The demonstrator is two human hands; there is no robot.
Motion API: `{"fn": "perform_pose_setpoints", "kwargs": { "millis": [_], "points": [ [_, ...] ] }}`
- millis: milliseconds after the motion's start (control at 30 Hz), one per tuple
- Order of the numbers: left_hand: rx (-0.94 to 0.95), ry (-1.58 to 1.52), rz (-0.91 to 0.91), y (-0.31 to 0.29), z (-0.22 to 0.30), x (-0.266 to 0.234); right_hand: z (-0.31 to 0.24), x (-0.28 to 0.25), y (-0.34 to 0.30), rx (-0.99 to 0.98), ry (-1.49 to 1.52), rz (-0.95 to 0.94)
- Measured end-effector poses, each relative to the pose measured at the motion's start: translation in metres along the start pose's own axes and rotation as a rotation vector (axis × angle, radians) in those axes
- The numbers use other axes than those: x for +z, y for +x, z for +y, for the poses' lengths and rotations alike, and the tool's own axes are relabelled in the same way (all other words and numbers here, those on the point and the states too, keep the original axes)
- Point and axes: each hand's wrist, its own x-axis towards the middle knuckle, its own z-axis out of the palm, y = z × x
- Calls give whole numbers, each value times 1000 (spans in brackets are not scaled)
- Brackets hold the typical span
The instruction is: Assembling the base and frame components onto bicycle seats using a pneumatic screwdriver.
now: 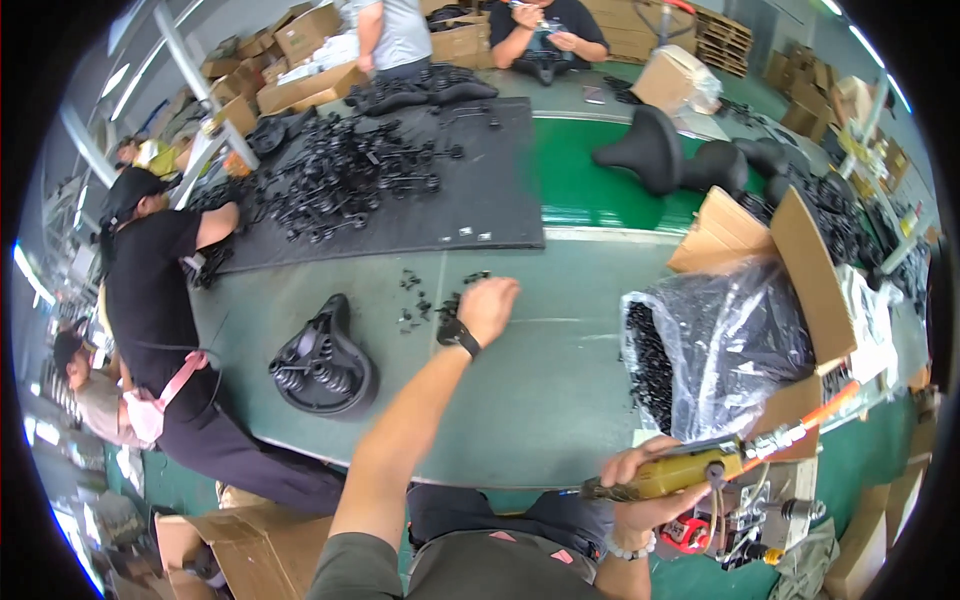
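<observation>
My left hand (pixel 487 312) is over the green table (pixel 540 370), beside a small pile of black bolts (pixel 447 307). Its fingers are curled closed, and whatever they may hold is hidden. More loose black bolts (pixel 413 300) lie scattered to its left. My right hand (pixel 640 512) grips a yellow air screwdriver (pixel 665 476) at the table's near edge, with an orange hose (pixel 825 405) running off to the right. Left of my left forearm, a black bicycle saddle (pixel 327 362) lies upside down, its coil springs showing.
An open carton (pixel 815 270) with a plastic bag (pixel 735 325) of small black parts stands on the right. Black saddles (pixel 655 150) rest on a green belt (pixel 570 200). Metal parts (pixel 340 180) heap on a dark mat. A co-worker (pixel 160 280) leans in at left.
</observation>
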Motion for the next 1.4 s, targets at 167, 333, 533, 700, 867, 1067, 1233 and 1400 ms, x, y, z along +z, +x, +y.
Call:
{"fn": "perform_pose_setpoints", "kwargs": {
  "millis": [167, 333, 533, 700, 867, 1067, 1233, 1400],
  "points": [
    [-532, -1207, -381, -109, 100, -33, 11, 16, 8, -329, -57, 62],
    [-676, -1507, -389, -195, 141, -67, 28, 35, 0, -308, -109, -11],
    [-893, -1686, -312, -229, 142, -67, 41, 57, -13, -190, -50, 20],
    [-937, -1928, -343, -227, 142, -94, 43, 74, -15, -90, -30, 164],
    [-690, -1565, -251, -239, 135, -112, 48, 90, -19, -35, 20, 185],
    [-692, -178, 794, -232, -14, -185, 41, 73, -11, -6, 48, 196],
    [-1017, -64, 743, -242, -137, -211, 40, 74, -14, 79, 70, 198],
    [-954, -305, 515, -261, -139, -228, 37, 69, -17, 52, 138, 202]
  ]
}}
